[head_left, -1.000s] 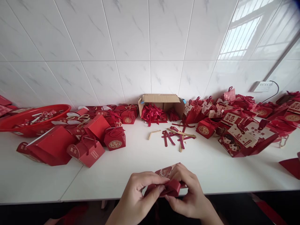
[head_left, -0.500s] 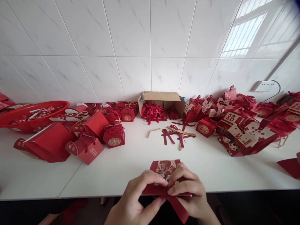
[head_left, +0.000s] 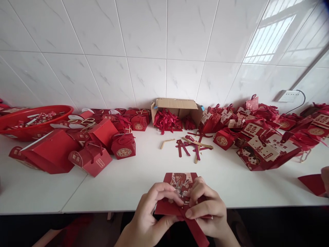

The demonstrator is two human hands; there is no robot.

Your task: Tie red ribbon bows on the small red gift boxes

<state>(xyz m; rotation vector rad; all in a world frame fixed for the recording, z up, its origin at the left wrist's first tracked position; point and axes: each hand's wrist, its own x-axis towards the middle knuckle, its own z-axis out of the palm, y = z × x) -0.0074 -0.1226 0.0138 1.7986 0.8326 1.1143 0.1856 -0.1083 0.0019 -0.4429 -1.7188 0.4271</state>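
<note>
A red printed gift box (head_left: 167, 178), looking folded flat, lies at the table's front edge with a cartoon figure on its upper face. My left hand (head_left: 155, 211) grips its left side, thumb underneath and fingers curled over the top. From the right, my right hand (head_left: 209, 209) pinches the box near its middle, where a dark red ribbon strip (head_left: 196, 230) comes out and hangs down towards me. The fingertips of both hands almost meet there and hide how the strip joins the box.
Finished red boxes (head_left: 124, 145) crowd the left beside a red basin (head_left: 59, 115). An open carton (head_left: 177, 103) holds red ribbons; loose strips (head_left: 196, 147) lie before it. More boxes (head_left: 257, 154) fill the right. Another person's hand (head_left: 325, 176) holds red card at the right edge.
My left fingers have shifted over the box's middle, and my right fingers have moved slightly beside the strip. The view has tilted a little. At the right edge, the other person's hand shows more.
</note>
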